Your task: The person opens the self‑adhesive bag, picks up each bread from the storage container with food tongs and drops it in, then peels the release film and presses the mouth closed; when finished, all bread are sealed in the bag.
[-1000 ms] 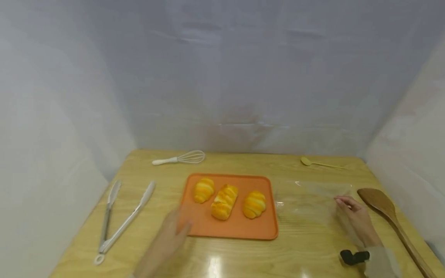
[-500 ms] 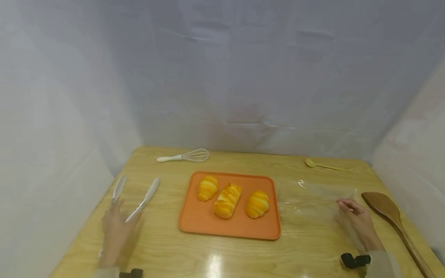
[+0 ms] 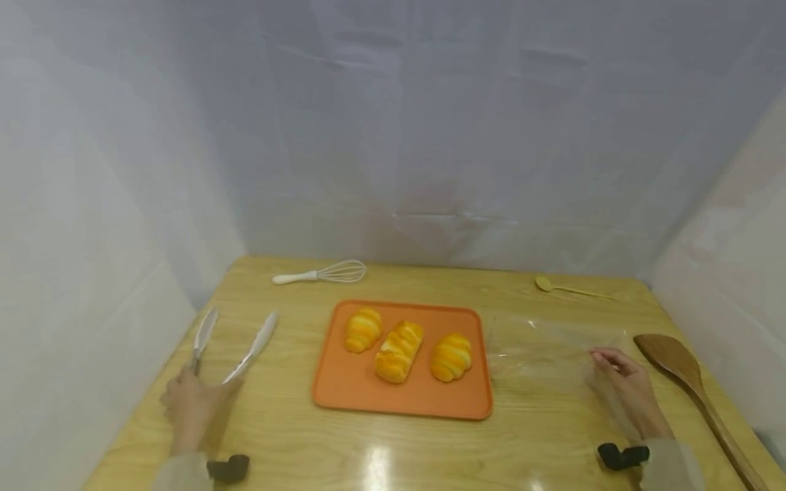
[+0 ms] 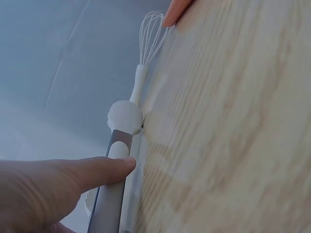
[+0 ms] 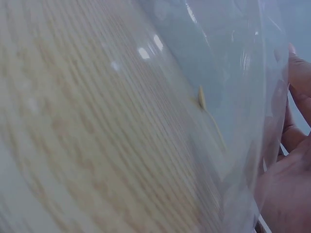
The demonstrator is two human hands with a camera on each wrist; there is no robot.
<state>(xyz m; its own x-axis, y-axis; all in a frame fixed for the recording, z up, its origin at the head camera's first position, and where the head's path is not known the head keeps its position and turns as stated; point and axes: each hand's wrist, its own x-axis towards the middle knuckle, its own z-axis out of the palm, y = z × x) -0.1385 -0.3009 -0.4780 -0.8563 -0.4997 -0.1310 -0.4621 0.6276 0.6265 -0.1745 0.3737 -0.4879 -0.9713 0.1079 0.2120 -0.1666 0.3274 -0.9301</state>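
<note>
Metal tongs [image 3: 256,349], gripped by the left hand [image 3: 193,406], were splayed at the table's [image 3: 442,450] left, long axis running front to back, tips pointing away. Right of the orange tray [image 3: 350,389], the right hand [image 3: 631,390] pinched a clear bag [image 5: 243,73].

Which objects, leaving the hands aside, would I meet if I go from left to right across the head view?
Kitchen tongs, white whisk, left bread roll, middle bread roll, right bread roll, clear plastic bag, wooden spatula.
</note>
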